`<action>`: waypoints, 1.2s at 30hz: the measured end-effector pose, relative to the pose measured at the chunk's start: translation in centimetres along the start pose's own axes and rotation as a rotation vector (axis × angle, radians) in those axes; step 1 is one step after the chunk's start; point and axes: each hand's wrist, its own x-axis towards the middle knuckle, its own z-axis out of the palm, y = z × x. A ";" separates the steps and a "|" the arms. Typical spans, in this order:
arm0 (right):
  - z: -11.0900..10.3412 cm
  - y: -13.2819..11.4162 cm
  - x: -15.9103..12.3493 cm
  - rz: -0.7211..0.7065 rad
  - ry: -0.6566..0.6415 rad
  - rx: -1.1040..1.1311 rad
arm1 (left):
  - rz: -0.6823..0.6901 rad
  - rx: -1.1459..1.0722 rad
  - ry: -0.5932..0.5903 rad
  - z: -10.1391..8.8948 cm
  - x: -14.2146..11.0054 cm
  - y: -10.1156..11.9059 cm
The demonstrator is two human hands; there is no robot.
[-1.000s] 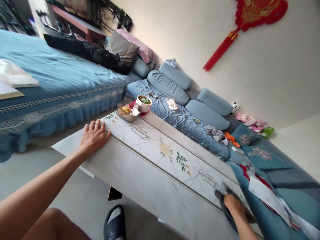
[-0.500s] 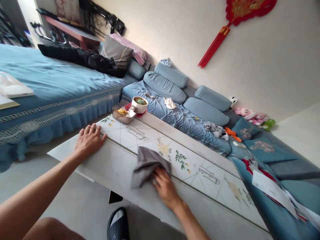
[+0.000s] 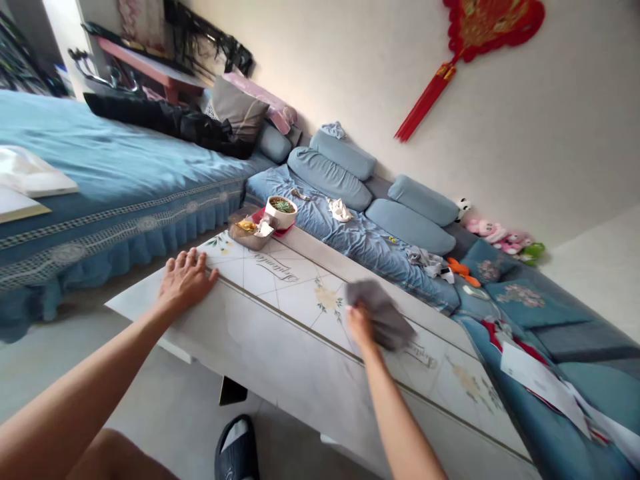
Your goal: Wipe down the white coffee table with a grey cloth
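A white marble-look coffee table (image 3: 240, 327), with a printed strip of flowers and lettering, stretches before me. My left hand (image 3: 186, 279) lies flat on its left end, fingers spread. With my right hand (image 3: 361, 324) I grip a grey cloth (image 3: 381, 313), which is bunched and spread over the printed strip right of the table's middle. Motion blurs both the cloth and the fingers on it. Beyond my left hand, at the far left corner, stand a clear plastic box (image 3: 251, 230) with scraps inside and a white pot with a succulent (image 3: 281, 211).
A blue sofa (image 3: 320, 213) runs along the table's far side, with papers (image 3: 545, 387) on its right part. A blue-covered bed (image 3: 125, 163) is at left. Below the table's near edge are a slippered foot (image 3: 237, 447) and a dark object (image 3: 233, 391).
My right hand has swept the grey cloth to the right and away from me, from the near-middle onto the printed strip. My left hand stays flat on the table; the view has shifted slightly.
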 end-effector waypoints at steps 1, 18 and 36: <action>2.6 -3.3 1.1 -0.061 -0.036 0.031 | 0.008 0.010 -0.004 -0.1 0.0 -0.1; -9.5 19.3 -15.9 0.844 -0.145 -0.404 | 0.009 0.041 -0.005 0.3 0.3 -0.1; -5.7 9.2 -16.6 0.336 -0.297 0.162 | 0.027 0.045 0.013 -0.2 0.2 0.0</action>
